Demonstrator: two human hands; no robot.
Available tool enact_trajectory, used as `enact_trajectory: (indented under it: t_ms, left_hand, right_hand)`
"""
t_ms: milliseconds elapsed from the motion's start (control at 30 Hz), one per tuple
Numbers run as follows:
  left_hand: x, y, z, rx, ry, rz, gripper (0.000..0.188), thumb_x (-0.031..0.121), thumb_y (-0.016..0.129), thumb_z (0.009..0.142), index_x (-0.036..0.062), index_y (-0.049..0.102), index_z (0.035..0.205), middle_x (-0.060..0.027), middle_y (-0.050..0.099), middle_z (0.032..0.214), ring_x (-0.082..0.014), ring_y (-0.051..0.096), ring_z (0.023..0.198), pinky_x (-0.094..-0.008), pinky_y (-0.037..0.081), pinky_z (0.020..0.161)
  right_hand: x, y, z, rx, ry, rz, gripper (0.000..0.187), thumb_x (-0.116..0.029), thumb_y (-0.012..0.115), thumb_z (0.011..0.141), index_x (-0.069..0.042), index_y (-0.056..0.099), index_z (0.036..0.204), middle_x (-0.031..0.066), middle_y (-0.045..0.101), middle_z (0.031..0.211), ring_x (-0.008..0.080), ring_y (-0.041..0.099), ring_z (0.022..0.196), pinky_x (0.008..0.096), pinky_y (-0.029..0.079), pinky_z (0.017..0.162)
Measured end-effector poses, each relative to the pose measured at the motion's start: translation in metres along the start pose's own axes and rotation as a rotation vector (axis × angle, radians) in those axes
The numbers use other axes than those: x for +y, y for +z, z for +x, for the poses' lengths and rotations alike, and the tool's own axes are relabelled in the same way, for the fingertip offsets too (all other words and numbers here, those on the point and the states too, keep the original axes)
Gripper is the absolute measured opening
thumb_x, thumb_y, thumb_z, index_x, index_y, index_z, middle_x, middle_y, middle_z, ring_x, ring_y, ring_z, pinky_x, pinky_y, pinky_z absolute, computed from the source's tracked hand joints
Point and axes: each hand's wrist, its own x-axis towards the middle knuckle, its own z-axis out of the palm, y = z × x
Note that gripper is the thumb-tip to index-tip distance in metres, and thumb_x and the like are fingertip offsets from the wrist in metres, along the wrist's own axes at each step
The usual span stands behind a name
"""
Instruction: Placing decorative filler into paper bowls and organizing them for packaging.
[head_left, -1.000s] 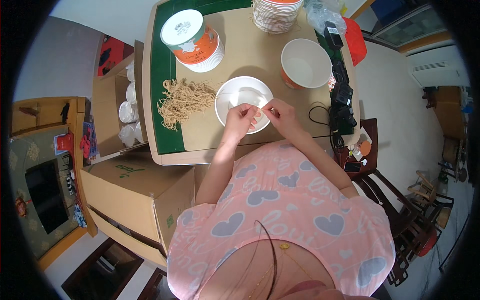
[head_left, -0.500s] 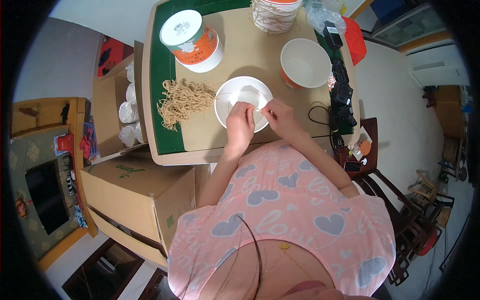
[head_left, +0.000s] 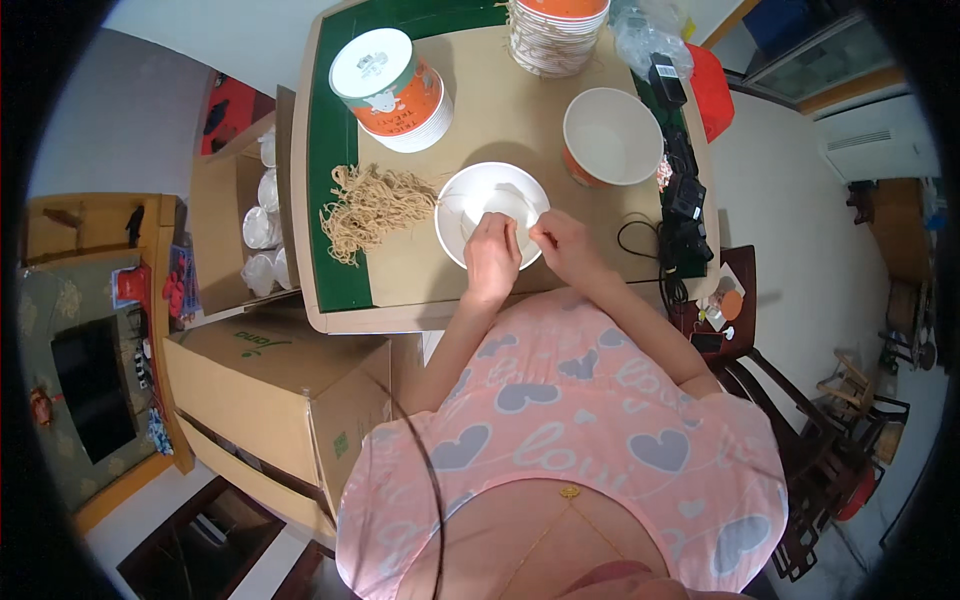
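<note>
A white round paper tub (head_left: 455,215) stands open in front of me near the table's front edge. My left hand (head_left: 493,258) is over its near side, fingertips pinched together. My right hand (head_left: 568,245) pinches at the tub's right rim, close to the left fingertips. Both appear closed on a thin cord, mostly hidden by the fingers. To the left of the tub lies a loose heap of beige cords (head_left: 375,210). An orange-and-white paper tub (head_left: 612,135) stands open to the right, beyond my right hand.
A stack of orange printed tubs (head_left: 405,105) with a white lid is at the back left. Another stack (head_left: 548,45), with cords hanging on it, stands at the back. Black power adapters (head_left: 685,190) and cables line the right edge. Cardboard boxes (head_left: 280,370) stand left of the table.
The view has shifted slightly, so the table sits a little lower. My left hand has turned a little and its pinch has moved slightly right, toward the right hand.
</note>
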Motion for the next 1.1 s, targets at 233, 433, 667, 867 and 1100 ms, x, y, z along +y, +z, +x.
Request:
enact_trajectory:
  t_ms: [233, 433, 667, 867, 1100]
  left_hand:
    - [-0.008, -0.006, 0.001, -0.161, -0.290, -0.271, 0.011, 0.009, 0.059, 0.086, -0.0016, 0.058, 0.082, -0.0080, 0.060, 0.069, -0.0146, 0.056, 0.058, -0.0278, 0.044, 0.057]
    - [0.008, -0.016, 0.003, -0.244, -0.317, -0.350, 0.015, 0.013, 0.059, 0.087, -0.0023, 0.059, 0.085, -0.0046, 0.060, 0.068, -0.0083, 0.052, 0.061, -0.0240, 0.043, 0.058]
    - [0.014, -0.045, 0.008, -0.492, -0.319, -0.354, 0.015, 0.013, 0.056, 0.090, 0.0001, 0.061, 0.086, -0.0010, 0.057, 0.069, -0.0061, 0.050, 0.065, -0.0215, 0.040, 0.059]
    - [0.034, -0.053, 0.011, -0.464, -0.378, -0.648, 0.013, 0.009, 0.054, 0.088, 0.0009, 0.061, 0.081, 0.0000, 0.057, 0.068, -0.0062, 0.050, 0.064, -0.0213, 0.040, 0.059]
    - [0.038, -0.062, 0.008, -0.360, -0.374, -0.839, 0.012, 0.010, 0.054, 0.090, 0.0034, 0.061, 0.083, 0.0039, 0.053, 0.070, -0.0031, 0.045, 0.065, -0.0181, 0.035, 0.060]
  right_hand:
    - [0.000, -0.007, 0.003, 0.005, 0.138, 0.095, 0.012, -0.013, 0.063, 0.079, -0.003, 0.056, 0.079, 0.0113, 0.055, 0.074, 0.0247, 0.055, 0.064, 0.0342, 0.044, 0.059]
    - [-0.022, -0.018, 0.006, -0.104, 0.250, 0.108, 0.013, -0.014, 0.066, 0.078, -0.004, 0.061, 0.086, 0.0065, 0.061, 0.078, 0.0156, 0.052, 0.059, 0.0294, 0.044, 0.056]
    - [-0.020, -0.027, 0.004, -0.016, 0.071, 0.064, 0.010, -0.011, 0.066, 0.077, -0.005, 0.062, 0.084, 0.0070, 0.059, 0.078, 0.0184, 0.054, 0.060, 0.0289, 0.044, 0.054]
    - [-0.023, -0.030, -0.005, 0.023, -0.134, 0.040, 0.008, -0.008, 0.067, 0.076, -0.005, 0.061, 0.081, 0.0075, 0.055, 0.080, 0.0209, 0.056, 0.065, 0.0301, 0.046, 0.056]
    - [-0.002, -0.022, -0.020, 0.099, 0.007, 0.054, 0.008, -0.004, 0.066, 0.076, -0.002, 0.060, 0.080, 0.0073, 0.053, 0.079, 0.0194, 0.057, 0.067, 0.0281, 0.047, 0.057]
